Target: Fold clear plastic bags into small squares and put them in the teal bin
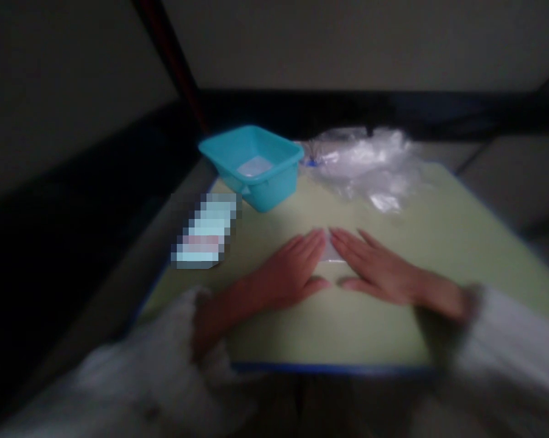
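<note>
A small whitish, slightly shiny sheet (331, 250) lies flat on the pale yellow table top (329, 334); whether it is paper or plastic I cannot tell. My left hand (297, 267) rests over its left side, fingers stretched out and thumb apart. From the other side, my right hand (375, 264) lies over the right part, its fingers also straight and the thumb spread. Between the two sets of fingertips only the sheet's middle strip shows. The rest of it is hidden beneath the hands.
A turquoise plastic basin (274, 188) with a pale flat item inside stands at the back left. Nearer, a lit phone-like screen (206, 231) is blurred out. Crumpled clear plastic (370, 161) lies at the back right. The table has a blue edge (329, 368).
</note>
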A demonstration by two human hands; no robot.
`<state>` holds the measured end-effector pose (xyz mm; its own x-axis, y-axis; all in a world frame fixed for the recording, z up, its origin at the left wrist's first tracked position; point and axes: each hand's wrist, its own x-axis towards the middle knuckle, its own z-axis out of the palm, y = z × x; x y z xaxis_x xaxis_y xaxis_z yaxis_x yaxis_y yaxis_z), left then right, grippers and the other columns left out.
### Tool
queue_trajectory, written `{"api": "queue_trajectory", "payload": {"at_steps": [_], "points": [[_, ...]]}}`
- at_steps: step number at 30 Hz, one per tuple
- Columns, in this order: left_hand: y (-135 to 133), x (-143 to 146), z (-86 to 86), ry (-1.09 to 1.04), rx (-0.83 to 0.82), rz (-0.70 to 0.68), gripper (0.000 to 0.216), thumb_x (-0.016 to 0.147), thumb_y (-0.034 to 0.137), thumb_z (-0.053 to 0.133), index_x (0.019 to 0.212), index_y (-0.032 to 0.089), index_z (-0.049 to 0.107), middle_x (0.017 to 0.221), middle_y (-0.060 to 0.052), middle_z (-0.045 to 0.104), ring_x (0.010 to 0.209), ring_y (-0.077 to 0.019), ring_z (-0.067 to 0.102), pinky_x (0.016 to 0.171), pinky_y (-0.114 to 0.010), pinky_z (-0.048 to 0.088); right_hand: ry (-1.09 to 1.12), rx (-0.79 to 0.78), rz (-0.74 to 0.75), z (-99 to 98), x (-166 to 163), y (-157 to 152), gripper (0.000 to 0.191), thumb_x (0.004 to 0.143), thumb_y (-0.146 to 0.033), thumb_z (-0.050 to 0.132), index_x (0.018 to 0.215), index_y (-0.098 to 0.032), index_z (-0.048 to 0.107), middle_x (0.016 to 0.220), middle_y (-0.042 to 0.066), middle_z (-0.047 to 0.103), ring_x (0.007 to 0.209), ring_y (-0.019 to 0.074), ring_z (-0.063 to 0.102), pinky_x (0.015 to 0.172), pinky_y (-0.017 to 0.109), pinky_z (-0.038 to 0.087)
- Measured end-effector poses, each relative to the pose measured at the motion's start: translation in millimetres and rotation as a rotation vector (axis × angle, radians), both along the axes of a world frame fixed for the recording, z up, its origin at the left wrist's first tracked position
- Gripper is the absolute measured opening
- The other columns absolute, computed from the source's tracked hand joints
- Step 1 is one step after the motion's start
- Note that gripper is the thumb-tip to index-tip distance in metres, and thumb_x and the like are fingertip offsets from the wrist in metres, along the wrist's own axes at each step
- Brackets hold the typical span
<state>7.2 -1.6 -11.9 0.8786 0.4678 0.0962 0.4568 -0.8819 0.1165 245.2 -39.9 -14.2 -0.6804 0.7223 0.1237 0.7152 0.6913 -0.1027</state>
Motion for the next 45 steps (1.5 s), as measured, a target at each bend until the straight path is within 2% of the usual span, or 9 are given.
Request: {"api": "queue_trajectory", "payload": {"at_steps": [7,13,19,27,31,35,40,42,45], "points": [[5.6,-3.7,2.6,-0.087,-0.101,0.015,0.069,0.092,0.045,0.039,0.142,0.002,0.02,0.149,-0.022,0.023,0.14,-0.0277,0.019,0.113,-0.042,0.02,0.056,0.054,0.048,11.8,18.6,4.6,0.065,0.094,-0.046,0.04,0.146,-0.011,0.023,0.147,0.019,0.031,0.134,0.0272,0.033,0.107,0.049,0.031],[18.7,-10.7,4.6,-0.262,-0.113,-0.021,0.061,0.09,0.039,0.047,0.141,0.01,0.028,0.145,-0.018,0.036,0.135,-0.0248,0.032,0.111,-0.041,0.028,0.089,0.219,0.186,24.5,20.4,8.0,0.026,0.095,-0.026,0.044,0.107,-0.015,0.064,0.114,0.011,0.065,0.109,0.0234,0.058,0.09,0.041,0.05],[17.7,-6.6,2.6,-0.257,-0.007,-0.061,0.048,0.088,0.032,0.05,0.13,0.01,0.044,0.133,-0.016,0.05,0.126,-0.0263,0.045,0.106,-0.043,0.035,0.036,0.322,0.171,22.7,12.1,3.9,0.023,0.094,-0.017,0.045,0.099,-0.016,0.067,0.1,0.008,0.069,0.095,0.0206,0.061,0.082,0.037,0.052],[16.7,-4.7,3.8,-0.238,-0.008,-0.031,0.046,0.085,0.032,0.052,0.126,0.012,0.049,0.13,-0.014,0.054,0.121,-0.026,0.049,0.103,-0.042,0.038,0.019,0.342,0.157,20.6,7.8,4.9,0.019,0.09,-0.013,0.047,0.091,-0.014,0.067,0.094,0.011,0.068,0.089,0.0222,0.062,0.077,0.038,0.05],[17.5,-2.5,1.7,-0.305,-0.052,-0.003,0.046,0.081,0.03,0.057,0.123,0.013,0.052,0.126,-0.013,0.057,0.116,-0.0257,0.053,0.1,-0.041,0.041,0.233,0.191,0.078,24.0,2.6,1.6,0.019,0.089,-0.017,0.046,0.085,-0.015,0.063,0.095,0.012,0.069,0.09,0.0223,0.063,0.081,0.038,0.049],[17.2,2.3,3.4,-0.464,-0.201,0.105,0.028,0.081,0.027,0.056,0.106,0.014,0.062,0.109,-0.01,0.066,0.102,-0.0223,0.06,0.092,-0.037,0.046,0.649,-0.108,-0.163,31.8,-5.7,-3.5,0.012,0.085,-0.018,0.047,0.082,-0.017,0.058,0.091,0.007,0.07,0.076,0.0168,0.064,0.065,0.026,0.049],[11.7,10.6,15.0,-0.65,-0.458,0.231,0.013,0.081,0.024,0.054,0.076,0.015,0.063,0.082,-0.004,0.069,0.079,-0.0155,0.063,0.076,-0.026,0.048,1.053,-0.353,-0.408,33.7,-16.7,-2.0,0.013,0.08,-0.028,0.054,0.071,-0.019,0.053,0.054,-0.004,0.051,0.047,0.0093,0.044,0.042,0.02,0.033],[10.5,13.9,17.0,-0.696,-0.56,0.293,0.018,0.081,0.025,0.053,0.067,0.014,0.059,0.067,-0.002,0.065,0.066,-0.0128,0.06,0.064,-0.022,0.047,1.19,-0.462,-0.445,31.0,-19.8,-0.1,0.013,0.079,-0.029,0.056,0.071,-0.02,0.051,0.048,-0.007,0.041,0.041,0.0075,0.036,0.039,0.02,0.028],[11.3,17.2,14.3,-0.753,-0.732,0.346,0.021,0.079,0.025,0.053,0.062,0.014,0.054,0.058,0.0,0.06,0.055,-0.0111,0.056,0.053,-0.02,0.043,1.347,-0.596,-0.414,27.8,-23.0,0.8,0.014,0.079,-0.03,0.059,0.088,-0.022,0.052,0.052,-0.008,0.046,0.042,0.0075,0.039,0.039,0.019,0.03]]}}
